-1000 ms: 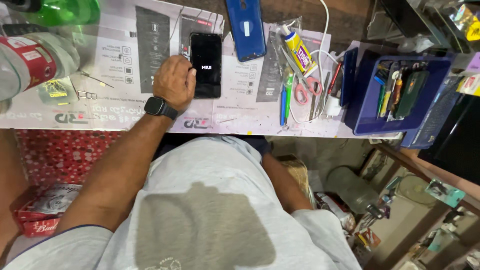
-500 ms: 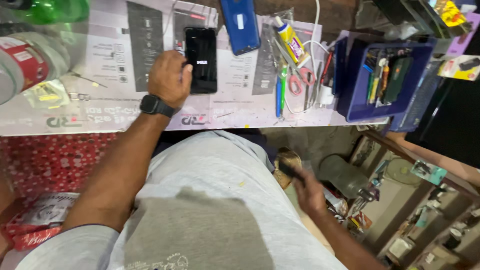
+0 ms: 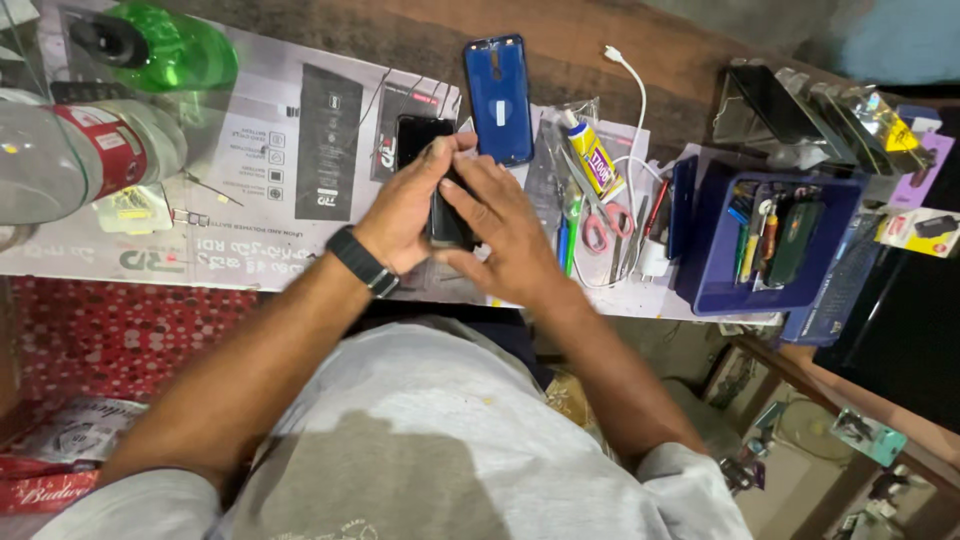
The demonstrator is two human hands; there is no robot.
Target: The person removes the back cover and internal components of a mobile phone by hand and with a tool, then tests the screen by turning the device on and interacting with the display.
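The bench (image 3: 250,240) carries a blue tray (image 3: 715,290) of tools at the right. Both hands meet over a black phone (image 3: 420,140) near the bench's middle: the left hand (image 3: 405,215) and right hand (image 3: 505,225) are each closed on it, seemingly lifting its lower end. A blue cover (image 3: 498,98) lies just beyond, a glue tube (image 3: 592,160) beside it.

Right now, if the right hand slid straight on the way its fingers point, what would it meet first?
The right hand points up-left across the black phone. Past the phone it would first meet the left hand, whose fingers grip the same phone; they look nearly touching already.
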